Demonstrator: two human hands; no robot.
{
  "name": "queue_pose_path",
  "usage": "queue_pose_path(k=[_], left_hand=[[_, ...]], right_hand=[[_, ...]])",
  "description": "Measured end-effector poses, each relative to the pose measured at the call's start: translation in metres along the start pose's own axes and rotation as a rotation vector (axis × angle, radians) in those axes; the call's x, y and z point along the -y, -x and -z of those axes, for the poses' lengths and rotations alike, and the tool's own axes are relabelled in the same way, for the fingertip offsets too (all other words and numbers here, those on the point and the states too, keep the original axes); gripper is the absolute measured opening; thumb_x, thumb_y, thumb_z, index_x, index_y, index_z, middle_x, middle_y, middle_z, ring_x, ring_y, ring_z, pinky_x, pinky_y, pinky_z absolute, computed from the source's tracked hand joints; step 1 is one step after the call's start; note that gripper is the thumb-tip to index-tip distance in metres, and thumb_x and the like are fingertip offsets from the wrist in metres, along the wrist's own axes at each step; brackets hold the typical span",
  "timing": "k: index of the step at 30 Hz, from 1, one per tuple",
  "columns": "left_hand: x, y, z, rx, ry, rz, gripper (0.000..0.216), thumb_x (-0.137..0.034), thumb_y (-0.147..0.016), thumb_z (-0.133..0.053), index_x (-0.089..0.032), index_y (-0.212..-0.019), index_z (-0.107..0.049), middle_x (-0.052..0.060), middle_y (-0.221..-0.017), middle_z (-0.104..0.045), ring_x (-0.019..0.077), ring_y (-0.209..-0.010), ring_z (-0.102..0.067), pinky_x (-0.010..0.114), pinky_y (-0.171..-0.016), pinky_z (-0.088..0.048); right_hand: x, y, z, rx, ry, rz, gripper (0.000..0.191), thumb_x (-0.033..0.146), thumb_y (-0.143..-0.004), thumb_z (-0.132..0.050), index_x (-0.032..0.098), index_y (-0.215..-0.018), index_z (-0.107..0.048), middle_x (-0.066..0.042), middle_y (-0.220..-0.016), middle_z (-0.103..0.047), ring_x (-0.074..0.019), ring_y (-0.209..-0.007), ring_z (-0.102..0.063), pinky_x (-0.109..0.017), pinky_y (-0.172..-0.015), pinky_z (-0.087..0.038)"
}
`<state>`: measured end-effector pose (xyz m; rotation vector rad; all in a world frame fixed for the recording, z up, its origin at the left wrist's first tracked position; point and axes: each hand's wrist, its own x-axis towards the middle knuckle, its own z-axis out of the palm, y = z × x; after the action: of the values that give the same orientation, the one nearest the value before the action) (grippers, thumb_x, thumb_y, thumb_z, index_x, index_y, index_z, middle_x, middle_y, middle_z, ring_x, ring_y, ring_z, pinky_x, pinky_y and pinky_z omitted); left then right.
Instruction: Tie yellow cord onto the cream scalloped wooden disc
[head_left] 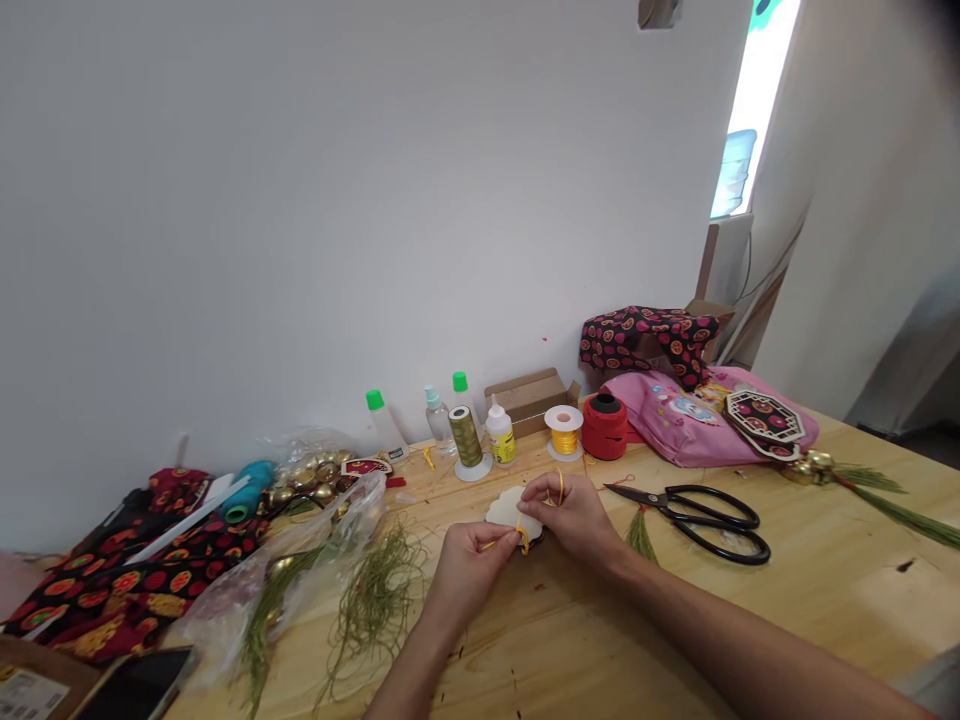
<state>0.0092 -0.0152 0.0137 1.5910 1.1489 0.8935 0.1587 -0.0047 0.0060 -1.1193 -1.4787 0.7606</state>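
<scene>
Both hands meet over a pale, scallop-edged flat piece (504, 507) on the wooden table. My left hand (480, 555) pinches a yellow cord (524, 542) at the piece's near edge, where the cord makes a small loop. From the right, my right hand (566, 505) has thumb and forefinger pressed together on the same cord, and a strand of it arches up over the fingers. A dark edge shows beneath the pale piece. Fingers hide part of the cord, so I cannot see how it runs through.
Black-handled scissors (712, 520) and a green tassel (641, 538) lie right. Behind stand a yellow cord spool (564, 440), red thread (604, 428), olive thread (466, 440) and a glue bottle (499, 437). Loose green threads (382, 590), a plastic bag (225, 610) and patterned cloth (90, 580) are left.
</scene>
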Motion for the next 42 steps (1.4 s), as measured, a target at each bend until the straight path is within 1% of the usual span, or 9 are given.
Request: queue_pose_path(k=[9, 18, 23, 27, 30, 32, 34, 38, 42], left_hand=[[0.003, -0.002, 0.009, -0.07, 0.225, 0.047, 0.021, -0.03, -0.056, -0.064, -0.012, -0.066, -0.068, 0.004, -0.058, -0.065, 0.0135, -0.057, -0.054, 0.022, -0.058, -0.04], [0.005, -0.003, 0.015, -0.214, 0.191, 0.173, 0.037, -0.04, -0.054, -0.063, -0.007, -0.07, -0.066, -0.009, -0.028, -0.035, 0.0029, -0.029, -0.023, 0.017, -0.032, -0.015], [0.002, -0.004, 0.017, -0.238, 0.162, 0.113, 0.032, -0.038, -0.053, -0.063, -0.009, -0.066, -0.067, -0.005, -0.034, -0.046, 0.0053, -0.033, -0.033, 0.017, -0.035, -0.023], [0.001, -0.004, 0.018, -0.233, 0.146, 0.043, 0.025, -0.033, -0.055, -0.063, -0.012, -0.066, -0.068, 0.003, -0.056, -0.064, 0.013, -0.051, -0.052, 0.022, -0.05, -0.038], [0.003, -0.003, 0.019, -0.235, 0.112, -0.006, 0.023, -0.032, -0.057, -0.061, -0.012, -0.066, -0.067, 0.006, -0.07, -0.067, 0.0178, -0.066, -0.056, 0.026, -0.063, -0.042], [0.003, -0.003, 0.021, -0.229, 0.071, -0.051, 0.023, -0.032, -0.06, -0.059, -0.012, -0.068, -0.067, 0.007, -0.072, -0.067, 0.0191, -0.069, -0.057, 0.027, -0.067, -0.042], [0.004, -0.002, 0.022, -0.217, 0.032, -0.096, 0.023, -0.032, -0.062, -0.057, -0.013, -0.069, -0.068, 0.007, -0.072, -0.067, 0.0191, -0.069, -0.056, 0.027, -0.067, -0.042], [0.005, -0.003, 0.022, -0.184, 0.01, -0.138, 0.021, -0.031, -0.064, -0.056, -0.014, -0.069, -0.068, 0.006, -0.07, -0.065, 0.0175, -0.067, -0.055, 0.025, -0.064, -0.041], [0.009, -0.005, 0.017, -0.128, 0.034, -0.077, 0.022, -0.032, -0.064, -0.055, -0.014, -0.065, -0.067, 0.004, -0.062, -0.063, 0.0151, -0.059, -0.052, 0.022, -0.055, -0.039]], right_hand=[[0.006, -0.012, 0.017, -0.123, -0.078, -0.047, 0.019, 0.031, -0.064, -0.055, 0.013, -0.069, -0.06, -0.002, -0.059, -0.058, -0.0115, -0.053, -0.05, -0.023, -0.048, -0.039], [0.054, -0.012, 0.094, -0.667, 0.003, 0.428, 0.041, 0.031, -0.079, -0.036, 0.017, -0.043, -0.05, -0.004, -0.072, -0.058, -0.0161, -0.074, -0.053, -0.034, -0.072, -0.036], [0.078, -0.002, 0.132, -0.907, -0.181, 0.47, 0.042, 0.03, -0.081, -0.029, 0.021, -0.044, -0.047, -0.005, -0.06, -0.05, -0.021, -0.083, -0.051, -0.034, -0.067, -0.036], [0.087, -0.001, 0.116, -1.001, -0.069, 0.407, 0.025, 0.03, -0.079, -0.033, 0.021, -0.07, -0.055, -0.007, -0.094, -0.051, -0.0222, -0.094, -0.046, -0.037, -0.07, -0.037], [0.073, -0.004, 0.069, -0.541, 0.355, 0.432, 0.016, 0.027, -0.071, -0.049, 0.021, -0.083, -0.058, -0.006, -0.101, -0.05, -0.0211, -0.099, -0.042, -0.037, -0.083, -0.031], [0.058, -0.007, 0.034, -0.082, 0.429, 0.454, 0.019, 0.027, -0.068, -0.054, 0.022, -0.085, -0.059, -0.006, -0.092, -0.056, -0.0191, -0.091, -0.047, -0.033, -0.079, -0.035], [0.045, -0.01, 0.008, 0.182, 0.465, 0.407, 0.019, 0.026, -0.063, -0.059, 0.021, -0.082, -0.061, -0.005, -0.085, -0.059, -0.0181, -0.082, -0.05, -0.03, -0.072, -0.039], [0.033, -0.017, -0.003, 0.35, 0.39, 0.208, 0.008, 0.022, -0.067, -0.054, 0.019, -0.062, -0.06, -0.001, -0.061, -0.057, -0.0126, -0.061, -0.049, -0.025, -0.057, -0.037], [0.031, -0.017, 0.014, 0.565, -0.147, -0.366, 0.017, 0.031, -0.069, -0.051, 0.016, -0.067, -0.057, 0.007, -0.044, -0.035, -0.0031, -0.035, -0.025, -0.015, -0.033, -0.018]])
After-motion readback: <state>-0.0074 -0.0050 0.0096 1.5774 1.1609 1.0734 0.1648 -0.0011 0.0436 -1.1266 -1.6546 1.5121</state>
